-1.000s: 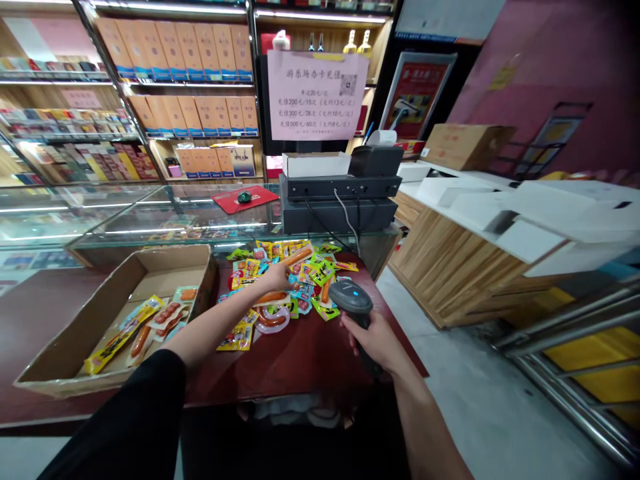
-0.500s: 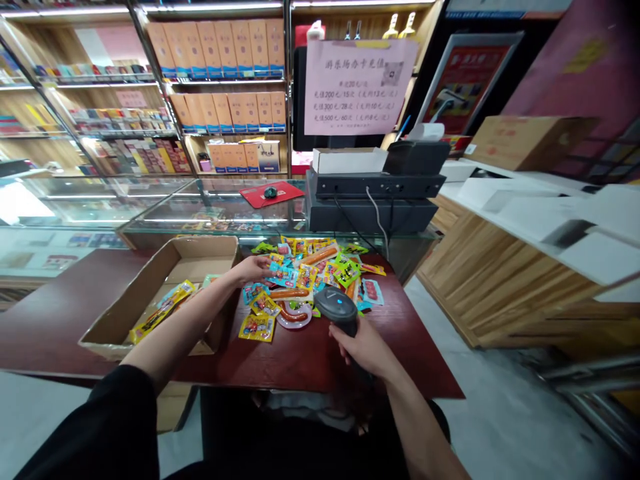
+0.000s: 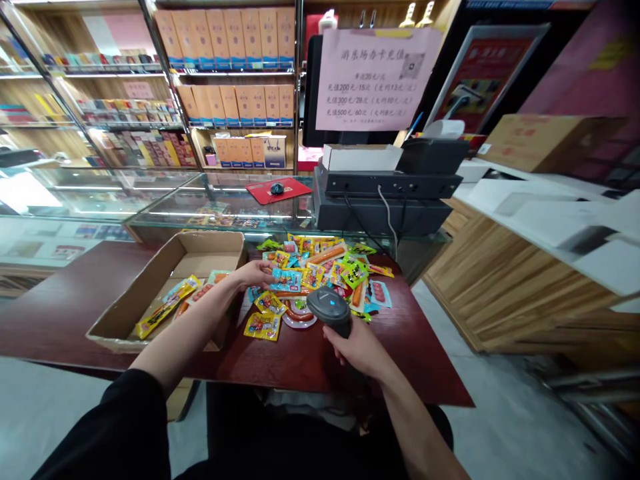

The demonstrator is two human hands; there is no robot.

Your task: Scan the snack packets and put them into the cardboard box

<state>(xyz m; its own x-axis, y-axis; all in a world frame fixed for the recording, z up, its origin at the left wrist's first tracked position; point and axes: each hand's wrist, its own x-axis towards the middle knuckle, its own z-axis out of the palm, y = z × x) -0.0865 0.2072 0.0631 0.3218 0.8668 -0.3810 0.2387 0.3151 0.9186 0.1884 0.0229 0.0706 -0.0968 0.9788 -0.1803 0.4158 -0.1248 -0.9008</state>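
My left hand (image 3: 256, 274) pinches the edge of a blue snack packet (image 3: 287, 281) above the left side of a snack pile. In my right hand (image 3: 361, 347) is a dark grey barcode scanner (image 3: 329, 308), my fingers wrapped round its handle and its head pointing toward the pile. Yellow packets (image 3: 262, 326), a green packet (image 3: 355, 271) and wrapped sausages (image 3: 325, 255) make up the pile. A curved sausage in a clear pack (image 3: 300, 315) lies just left of the scanner. Under my left forearm is an open cardboard box (image 3: 115, 313) with a few snack packs (image 3: 167, 307) inside.
The dark red table (image 3: 280, 367) meets a glass counter (image 3: 225, 200) at its far edge. On the counter are a mouse (image 3: 277, 189) on a red pad and a black till (image 3: 380, 212) with cables. A wooden cabinet (image 3: 520, 293) stands to the right.
The blue packet in my left hand is now turned flatter and faces up more. The scanner has shifted slightly left toward it. The whole view has swung a little.
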